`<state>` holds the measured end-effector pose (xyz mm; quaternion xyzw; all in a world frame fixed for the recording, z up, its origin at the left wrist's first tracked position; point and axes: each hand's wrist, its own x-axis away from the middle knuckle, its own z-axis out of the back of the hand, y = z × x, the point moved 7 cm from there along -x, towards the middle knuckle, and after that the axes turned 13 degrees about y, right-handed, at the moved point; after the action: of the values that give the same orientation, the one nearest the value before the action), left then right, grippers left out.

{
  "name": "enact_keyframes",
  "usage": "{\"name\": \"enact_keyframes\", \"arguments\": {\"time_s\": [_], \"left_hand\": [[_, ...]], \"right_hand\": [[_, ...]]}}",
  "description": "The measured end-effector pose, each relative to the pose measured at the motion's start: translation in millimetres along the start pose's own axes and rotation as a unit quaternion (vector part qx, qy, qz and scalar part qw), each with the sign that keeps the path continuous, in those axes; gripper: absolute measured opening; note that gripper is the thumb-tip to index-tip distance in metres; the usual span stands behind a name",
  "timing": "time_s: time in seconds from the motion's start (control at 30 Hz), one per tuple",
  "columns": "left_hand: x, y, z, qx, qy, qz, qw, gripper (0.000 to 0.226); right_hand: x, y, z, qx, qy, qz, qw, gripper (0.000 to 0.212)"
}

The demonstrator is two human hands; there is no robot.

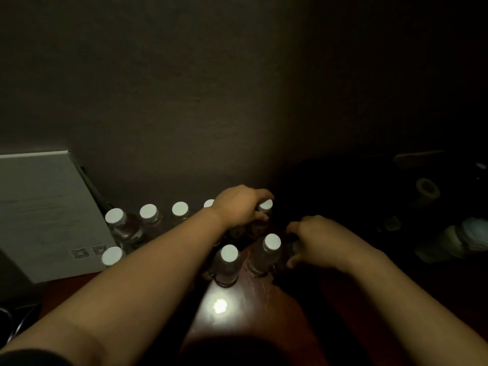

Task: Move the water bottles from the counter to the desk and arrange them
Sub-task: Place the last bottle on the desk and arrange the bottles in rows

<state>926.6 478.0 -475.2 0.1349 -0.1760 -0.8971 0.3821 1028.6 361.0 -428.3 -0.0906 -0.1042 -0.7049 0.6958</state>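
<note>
At the far left a grey box (45,212) leans against the wall on the dark wooden desk (232,320). Just right of it, water bottles (149,211) with white caps are stood in a far row, with one more cap (113,255) seen nearer, beside the box. Further right, the left hand (239,206) is wrapped around the end bottle (264,207) of that row, fingers curled about its neck and shoulder below the cap. Two front bottles (229,262) are stood near the middle, close together. At the right, the right hand (320,240) is held beside the rightmost front bottle with fingers loosely curled; whether anything is gripped cannot be told in the shadow. The arranging step appears to be under way. The held bottle is best kept upright, gripped low enough not to tip, and settled in line with its neighbours without their being knocked. Dim, unidentifiable items lie at the far right.
</note>
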Motion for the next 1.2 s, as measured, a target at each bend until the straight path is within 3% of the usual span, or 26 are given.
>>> {"name": "enact_keyframes", "arguments": {"time_s": [0.13,0.2,0.63,1.0,1.13,1.2], "left_hand": [[-1.4,1.0,0.9,0.022,0.0,0.008,1.0,0.05],[-1.7,0.6,1.3,0.03,0.002,0.009,1.0,0.049],[-3.2,-3.5,-4.2,0.034,-0.003,0.011,0.999,0.051],[-3.6,-3.4,-1.8,0.029,0.009,0.01,1.0,0.048],[-3.2,-2.9,-2.8,0.027,-0.001,0.013,1.0,0.048],[-2.9,-2.5,-2.3,0.026,-0.003,0.014,1.0,0.049]], "right_hand": [[-6.4,5.3,-15.7,-0.018,0.044,-0.014,0.999,0.02],[-15.3,11.8,-10.7,-0.041,0.065,-0.024,0.997,0.013],[-63.1,18.6,6.0,-0.066,0.112,-0.039,0.991,0.015],[-75.0,15.0,5.3,-0.047,0.127,-0.057,0.989,0.031],[-74.3,20.2,10.8,-0.094,0.07,-0.035,0.992,0.039],[-75.4,19.3,17.1,-0.08,0.045,0.007,0.996,0.033]]}}
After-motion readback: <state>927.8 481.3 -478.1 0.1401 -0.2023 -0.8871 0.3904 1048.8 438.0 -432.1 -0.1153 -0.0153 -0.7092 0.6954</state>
